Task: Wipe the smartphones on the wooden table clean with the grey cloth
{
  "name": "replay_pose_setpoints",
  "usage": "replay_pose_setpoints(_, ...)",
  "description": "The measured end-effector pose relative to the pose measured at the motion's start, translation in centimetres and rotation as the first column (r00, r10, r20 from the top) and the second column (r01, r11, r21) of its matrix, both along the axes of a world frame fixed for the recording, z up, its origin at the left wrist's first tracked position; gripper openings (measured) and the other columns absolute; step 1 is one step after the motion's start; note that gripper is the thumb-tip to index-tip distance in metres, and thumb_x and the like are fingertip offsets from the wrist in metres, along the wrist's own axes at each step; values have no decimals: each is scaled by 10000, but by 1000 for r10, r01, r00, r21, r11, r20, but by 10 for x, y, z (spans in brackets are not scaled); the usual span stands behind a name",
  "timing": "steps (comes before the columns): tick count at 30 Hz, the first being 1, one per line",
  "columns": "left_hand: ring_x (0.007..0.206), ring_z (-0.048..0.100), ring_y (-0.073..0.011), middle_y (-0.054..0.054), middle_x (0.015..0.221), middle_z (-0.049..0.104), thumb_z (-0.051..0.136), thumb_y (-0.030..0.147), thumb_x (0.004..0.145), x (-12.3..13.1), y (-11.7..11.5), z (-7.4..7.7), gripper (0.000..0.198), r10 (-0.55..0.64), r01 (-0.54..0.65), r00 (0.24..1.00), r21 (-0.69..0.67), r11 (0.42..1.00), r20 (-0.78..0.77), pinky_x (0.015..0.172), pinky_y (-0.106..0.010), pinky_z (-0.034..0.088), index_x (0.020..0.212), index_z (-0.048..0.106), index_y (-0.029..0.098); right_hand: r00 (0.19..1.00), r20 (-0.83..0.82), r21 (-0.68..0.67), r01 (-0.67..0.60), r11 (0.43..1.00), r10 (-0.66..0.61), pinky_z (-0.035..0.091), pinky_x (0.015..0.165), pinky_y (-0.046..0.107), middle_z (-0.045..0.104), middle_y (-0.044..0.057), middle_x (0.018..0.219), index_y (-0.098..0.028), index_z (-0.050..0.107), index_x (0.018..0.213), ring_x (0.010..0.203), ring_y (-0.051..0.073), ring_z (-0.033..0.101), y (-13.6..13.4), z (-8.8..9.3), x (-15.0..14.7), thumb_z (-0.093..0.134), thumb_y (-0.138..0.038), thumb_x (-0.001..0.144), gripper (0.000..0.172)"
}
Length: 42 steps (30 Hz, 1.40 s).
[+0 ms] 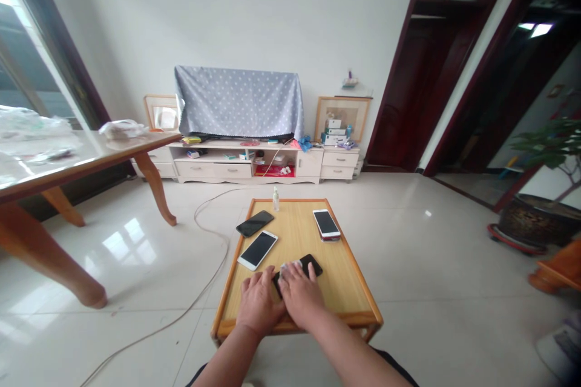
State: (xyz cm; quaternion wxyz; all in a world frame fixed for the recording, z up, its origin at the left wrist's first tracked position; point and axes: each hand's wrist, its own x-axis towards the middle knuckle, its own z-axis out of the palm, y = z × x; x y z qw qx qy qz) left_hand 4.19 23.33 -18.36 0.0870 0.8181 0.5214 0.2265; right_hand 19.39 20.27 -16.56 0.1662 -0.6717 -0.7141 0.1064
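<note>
- Our right grip [299, 293] clenches a pale cloth [289, 270] against a black phone [311, 264], which lies beneath both grips.
- Our left grip [258, 301] covers the phone's near end; clenched or released, we cannot tell.
- Ahead of the grips on the desk [349, 278]: a white phone [257, 250], a dark phone [255, 223], another white phone [325, 224].

Polka-dot cloth [239, 103] on low cabinet [213, 170]; glass-topped table [91, 154]; potted plant [544, 151]

1. The bare left hand [258, 301] is held palm down, with the fingers spread and angled forward and to the right.
2. The bare right hand [299, 294] is held palm down just beside it, with the fingers angled forward and to the left.
3. The bare left forearm [231, 358] and bare right forearm [349, 358] are extended forward, converging towards the wrists.
</note>
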Motion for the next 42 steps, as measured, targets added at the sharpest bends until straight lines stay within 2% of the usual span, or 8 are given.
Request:
replay_pose_setpoints(2,1192,566,-274,-104,1265,667,561,333,829,0,1,-1,527,-4,4,1000,3,1000,-10,1020,-423,333,1334,458,225,992,-32,36,-121,992,122,20,1230,488,438,5,1547,-323,407,1514,1474,208,297,-6,-2,-8,102,-449,1069,554)
replay_pose_setpoints(4,1198,562,-278,-104,1270,664,579,352,817,1,0,0,543,2,-2,1000,0,1000,-7,1032,-427,325,1332,458,227,994,-29,40,-109,993,110,4,1228,491,442,0,1544,-329,428,1500,1471,203,304,-4,-2,-3,101,-436,1070,550)
replay_pose_setpoints(10,1211,545,-290,-88,1246,670,692,410,700,4,-3,7,668,23,-24,1000,-36,999,-12,1064,-427,301,1309,485,228,966,63,-47,253,966,-250,3,1216,530,358,96,1588,-204,452,1495,1493,269,245,15,0,31,174,-452,1058,574)
replay_pose_setpoints(17,1215,549,-263,-95,1242,672,561,314,814,5,-4,11,483,20,-23,999,-66,998,-41,1054,-413,296,1289,509,243,989,-33,34,-143,989,144,10,1229,480,406,15,1568,-301,400,1516,1483,199,274,-7,-3,6,114,-442,1069,549)
replay_pose_setpoints(23,1212,543,-285,-95,1231,666,675,420,716,8,-7,15,625,37,-40,998,-46,998,-57,1078,-420,280,1290,516,228,974,40,-40,226,973,-224,4,1217,528,359,97,1588,-194,448,1492,1493,263,244,9,3,38,205,-425,1058,549)
replay_pose_setpoints(30,1188,556,-265,-89,1200,681,562,370,812,10,-6,15,459,22,-27,996,-45,999,-91,1041,-410,303,1255,540,250,991,-43,44,-123,991,124,30,1232,465,403,33,1570,-272,437,1496,1477,204,287,-10,-3,15,171,-414,1068,524)
replay_pose_setpoints(36,1201,549,-285,-100,1193,686,661,406,716,15,-10,22,569,47,-50,996,-44,998,-79,1067,-435,280,1246,554,224,975,20,-32,224,974,-223,-2,1219,533,363,106,1583,-191,453,1494,1489,266,256,-3,7,43,207,-421,1054,553)
replay_pose_setpoints(42,1187,556,-276,-88,1174,690,616,341,750,15,-11,21,495,42,-47,997,-69,996,-72,1042,-428,298,1234,569,248,996,-66,42,-62,997,65,37,1239,465,420,68,1552,-228,506,1462,1476,230,299,-34,-1,21,156,-502,1055,602)
